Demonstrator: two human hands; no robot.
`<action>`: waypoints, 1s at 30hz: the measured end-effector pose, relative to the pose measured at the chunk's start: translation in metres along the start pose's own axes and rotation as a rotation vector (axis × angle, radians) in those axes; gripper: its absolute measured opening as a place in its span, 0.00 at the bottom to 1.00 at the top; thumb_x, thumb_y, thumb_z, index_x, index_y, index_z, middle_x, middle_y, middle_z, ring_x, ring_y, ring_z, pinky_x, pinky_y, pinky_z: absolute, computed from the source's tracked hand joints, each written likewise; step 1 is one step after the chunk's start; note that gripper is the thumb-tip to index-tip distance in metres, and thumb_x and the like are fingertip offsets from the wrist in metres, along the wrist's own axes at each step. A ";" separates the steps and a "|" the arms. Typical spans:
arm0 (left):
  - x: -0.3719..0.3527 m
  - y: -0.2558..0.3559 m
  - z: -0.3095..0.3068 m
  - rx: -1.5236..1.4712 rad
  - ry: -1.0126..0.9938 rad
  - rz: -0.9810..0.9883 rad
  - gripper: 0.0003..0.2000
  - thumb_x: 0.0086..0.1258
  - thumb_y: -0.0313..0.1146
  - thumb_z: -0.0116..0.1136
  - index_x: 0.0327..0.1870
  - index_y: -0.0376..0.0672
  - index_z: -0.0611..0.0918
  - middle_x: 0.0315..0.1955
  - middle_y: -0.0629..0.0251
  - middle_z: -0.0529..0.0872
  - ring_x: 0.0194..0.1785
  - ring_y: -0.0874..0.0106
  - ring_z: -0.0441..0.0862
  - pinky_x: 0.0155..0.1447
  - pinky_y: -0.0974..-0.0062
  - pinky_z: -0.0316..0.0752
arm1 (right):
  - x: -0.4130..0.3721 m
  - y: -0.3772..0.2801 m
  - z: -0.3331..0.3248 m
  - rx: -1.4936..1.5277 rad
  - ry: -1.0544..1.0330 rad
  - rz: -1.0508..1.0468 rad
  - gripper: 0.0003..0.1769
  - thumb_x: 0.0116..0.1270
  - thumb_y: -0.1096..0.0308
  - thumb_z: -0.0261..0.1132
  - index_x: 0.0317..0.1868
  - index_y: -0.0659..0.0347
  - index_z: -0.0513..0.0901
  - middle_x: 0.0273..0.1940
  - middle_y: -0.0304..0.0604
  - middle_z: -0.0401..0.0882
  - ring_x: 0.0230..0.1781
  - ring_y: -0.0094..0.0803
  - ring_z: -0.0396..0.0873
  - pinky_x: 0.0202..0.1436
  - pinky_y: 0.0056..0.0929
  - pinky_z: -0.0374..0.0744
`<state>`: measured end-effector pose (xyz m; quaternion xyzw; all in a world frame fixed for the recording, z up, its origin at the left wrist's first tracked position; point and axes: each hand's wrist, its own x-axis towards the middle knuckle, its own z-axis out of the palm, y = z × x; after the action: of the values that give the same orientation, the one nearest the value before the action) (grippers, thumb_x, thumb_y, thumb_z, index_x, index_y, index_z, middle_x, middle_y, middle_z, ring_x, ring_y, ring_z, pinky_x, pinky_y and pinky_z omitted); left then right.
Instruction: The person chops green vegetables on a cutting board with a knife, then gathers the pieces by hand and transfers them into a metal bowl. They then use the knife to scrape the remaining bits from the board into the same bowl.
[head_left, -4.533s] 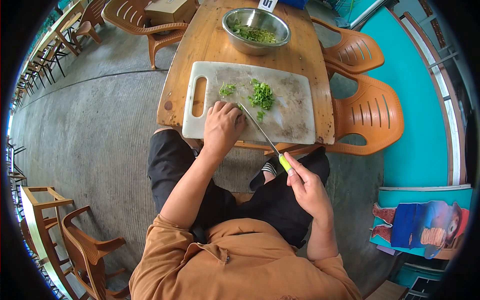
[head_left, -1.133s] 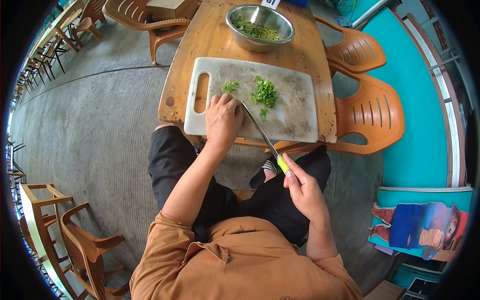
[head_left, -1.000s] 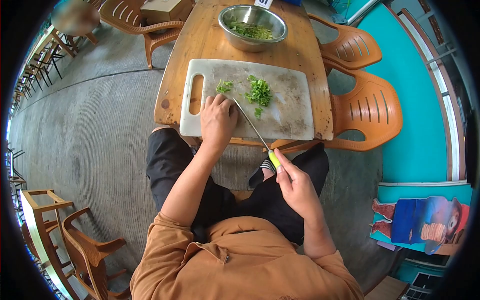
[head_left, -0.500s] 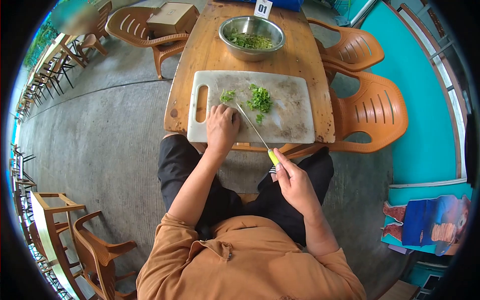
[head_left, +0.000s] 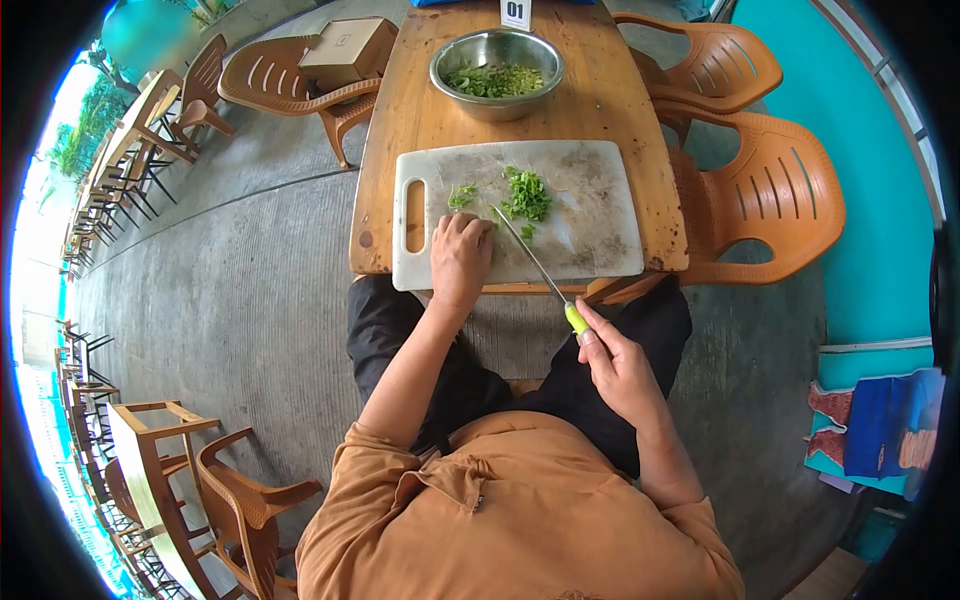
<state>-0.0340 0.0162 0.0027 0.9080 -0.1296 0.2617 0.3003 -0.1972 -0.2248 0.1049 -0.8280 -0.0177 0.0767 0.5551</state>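
My left hand (head_left: 462, 260) rests on the left part of a white, stained cutting board (head_left: 590, 235). Its fingers are curled under, with a bit of green near the fingertips; what they grip is hidden. In my right hand (head_left: 622, 372) is a kitchen knife (head_left: 533, 258), held by its yellow-green handle. The blade slants up and left over the board, its tip just right of my left fingers. A pile of chopped leafy greens (head_left: 527, 195) lies beyond the tip, and a smaller clump of greens (head_left: 461, 196) sits above my left hand.
Behind the board, a steel bowl (head_left: 497, 105) with cut greens stands on the wooden table (head_left: 400, 125). A number card (head_left: 516, 14) is at the far end. Orange chairs (head_left: 780, 195) line the right side; a cardboard box (head_left: 348, 50) rests on a chair at left.
The whole view has shifted slightly, so the board and hands appear farther right. Both hands and the knife keep nearly the same places relative to the board.
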 end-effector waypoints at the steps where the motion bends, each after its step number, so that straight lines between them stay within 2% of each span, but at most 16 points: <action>1: 0.000 0.000 0.000 0.003 -0.004 0.001 0.06 0.69 0.29 0.71 0.44 0.44 0.91 0.45 0.64 0.87 0.52 0.58 0.82 0.61 0.60 0.76 | 0.000 -0.001 0.000 0.005 0.000 0.001 0.26 0.88 0.64 0.59 0.80 0.61 0.76 0.34 0.47 0.83 0.33 0.28 0.81 0.44 0.31 0.83; 7: 0.000 -0.001 0.000 -0.051 -0.010 -0.023 0.06 0.68 0.28 0.70 0.43 0.42 0.92 0.45 0.64 0.88 0.53 0.59 0.82 0.60 0.60 0.77 | 0.002 -0.001 -0.003 0.023 -0.034 0.055 0.26 0.88 0.64 0.59 0.80 0.61 0.76 0.32 0.45 0.82 0.32 0.27 0.80 0.42 0.30 0.82; 19: -0.002 0.003 -0.004 0.006 -0.034 -0.012 0.09 0.68 0.29 0.72 0.46 0.40 0.94 0.47 0.66 0.89 0.55 0.60 0.83 0.61 0.60 0.77 | 0.004 -0.006 0.001 0.031 -0.080 0.144 0.26 0.88 0.66 0.59 0.81 0.60 0.75 0.32 0.43 0.79 0.31 0.26 0.77 0.42 0.29 0.81; 21: -0.002 0.003 -0.005 0.013 -0.027 0.010 0.09 0.68 0.28 0.71 0.46 0.41 0.94 0.47 0.66 0.89 0.55 0.60 0.83 0.61 0.60 0.77 | 0.004 -0.010 0.003 -0.077 -0.061 0.094 0.25 0.87 0.68 0.60 0.79 0.62 0.76 0.36 0.52 0.85 0.33 0.37 0.84 0.44 0.34 0.83; 22: -0.002 0.003 -0.004 0.012 -0.025 0.007 0.09 0.68 0.28 0.71 0.46 0.41 0.94 0.47 0.66 0.89 0.55 0.60 0.83 0.61 0.60 0.77 | 0.005 -0.013 0.004 -0.079 -0.063 0.094 0.25 0.87 0.68 0.60 0.79 0.62 0.76 0.36 0.52 0.85 0.33 0.37 0.84 0.44 0.34 0.83; 24: -0.001 0.006 -0.004 -0.006 -0.005 -0.006 0.07 0.64 0.27 0.70 0.42 0.40 0.93 0.45 0.64 0.89 0.54 0.59 0.83 0.60 0.59 0.77 | 0.009 -0.019 0.008 -0.170 -0.027 -0.026 0.24 0.85 0.70 0.60 0.77 0.63 0.77 0.44 0.63 0.89 0.41 0.54 0.89 0.49 0.41 0.85; 25: -0.002 0.006 -0.002 0.013 0.008 -0.016 0.07 0.64 0.27 0.70 0.42 0.40 0.93 0.45 0.64 0.89 0.54 0.59 0.83 0.60 0.59 0.77 | 0.012 -0.018 0.008 -0.166 -0.046 -0.042 0.24 0.85 0.70 0.60 0.77 0.63 0.77 0.44 0.63 0.89 0.41 0.54 0.89 0.49 0.41 0.85; 27: -0.003 -0.002 0.001 0.006 -0.039 0.021 0.06 0.59 0.26 0.70 0.37 0.40 0.90 0.43 0.61 0.87 0.52 0.57 0.83 0.59 0.58 0.77 | 0.020 -0.014 0.016 -0.196 -0.015 -0.041 0.23 0.85 0.71 0.60 0.76 0.65 0.78 0.52 0.69 0.88 0.51 0.63 0.88 0.53 0.45 0.85; 28: -0.003 -0.004 0.000 -0.012 0.000 0.066 0.04 0.56 0.26 0.70 0.33 0.41 0.88 0.41 0.59 0.86 0.49 0.56 0.82 0.57 0.57 0.78 | 0.020 -0.013 0.018 -0.171 -0.032 -0.016 0.23 0.85 0.72 0.59 0.75 0.67 0.78 0.57 0.69 0.87 0.57 0.62 0.88 0.57 0.46 0.86; 30: -0.007 -0.012 0.005 -0.039 -0.008 0.055 0.04 0.57 0.29 0.71 0.31 0.41 0.88 0.41 0.59 0.85 0.49 0.56 0.81 0.55 0.57 0.77 | 0.016 -0.009 0.019 -0.221 -0.064 -0.008 0.23 0.85 0.71 0.58 0.75 0.70 0.77 0.67 0.67 0.83 0.69 0.60 0.83 0.67 0.44 0.84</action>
<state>-0.0332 0.0227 -0.0104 0.8991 -0.1610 0.2636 0.3103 -0.1840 -0.2017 0.1045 -0.8812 -0.0472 0.0985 0.4600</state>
